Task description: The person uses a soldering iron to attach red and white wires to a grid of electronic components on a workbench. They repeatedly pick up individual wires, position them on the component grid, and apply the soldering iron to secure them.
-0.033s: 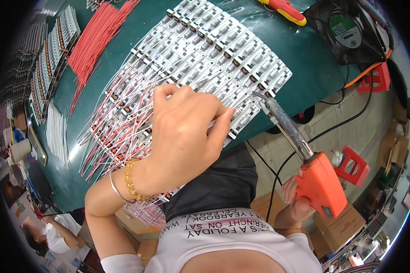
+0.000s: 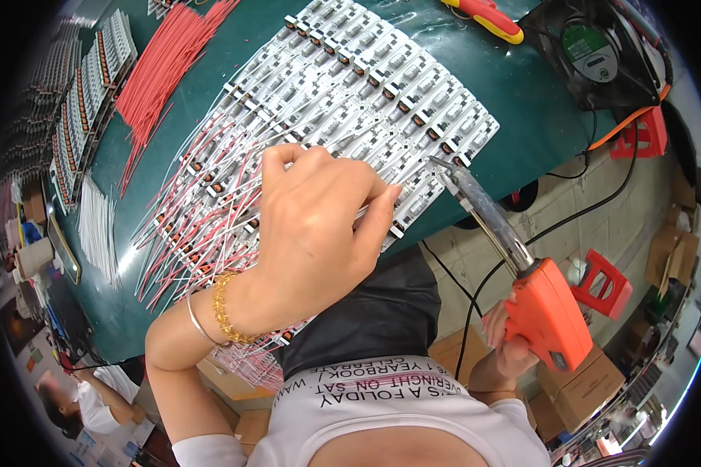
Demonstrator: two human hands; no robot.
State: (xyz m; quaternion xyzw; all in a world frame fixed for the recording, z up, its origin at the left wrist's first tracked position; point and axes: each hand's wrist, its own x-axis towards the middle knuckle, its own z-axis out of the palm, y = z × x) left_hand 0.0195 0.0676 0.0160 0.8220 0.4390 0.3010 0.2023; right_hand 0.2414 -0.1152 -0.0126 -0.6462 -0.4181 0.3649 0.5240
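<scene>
My left hand (image 2: pixel 315 222) is closed above a panel of small white circuit boards (image 2: pixel 413 86), knuckles up and fingers curled under. Whatever its fingertips pinch, if anything, is hidden beneath the hand. Thin white and red wires (image 2: pixel 202 194) fan out from the boards on its left side. My right hand (image 2: pixel 506 342) grips the orange handle of a soldering gun (image 2: pixel 553 315). The gun's metal barrel slants up and left, and its narrow tip lies over the panel's right part, near the boards; whether it touches them I cannot tell.
A bundle of red wires (image 2: pixel 163 70) and some white wires (image 2: pixel 97 229) lie left on the green table (image 2: pixel 514 156). Stacked board panels (image 2: pixel 93 101) stand beyond. A black fan (image 2: pixel 592 54) and red-yellow pliers handles (image 2: pixel 487 17) are far right. A black cable (image 2: pixel 576 216) hangs nearby.
The soldering gun's tip and barrel have shifted very slightly left. My left hand and the boards stay where they were.
</scene>
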